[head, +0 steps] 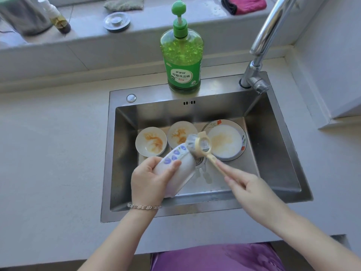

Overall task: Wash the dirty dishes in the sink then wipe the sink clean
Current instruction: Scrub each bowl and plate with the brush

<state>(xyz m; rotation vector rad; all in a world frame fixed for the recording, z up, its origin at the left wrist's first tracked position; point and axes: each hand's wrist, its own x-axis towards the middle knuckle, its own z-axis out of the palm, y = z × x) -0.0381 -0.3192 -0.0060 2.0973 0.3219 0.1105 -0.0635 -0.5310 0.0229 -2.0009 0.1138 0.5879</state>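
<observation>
Over the steel sink [277,153], my left hand [150,178] grips a white bowl with blue flowers [176,169], tilted on its side, while my right hand [248,186] pinches the handle of a cream dish brush [203,146] whose head is at the bowl's mouth. My hands are apart. On the sink floor behind lie two small stained saucers [151,141] side by side and a larger stained plate [226,139] to their right; a green soap bottle [182,55] stands on the back rim.
</observation>
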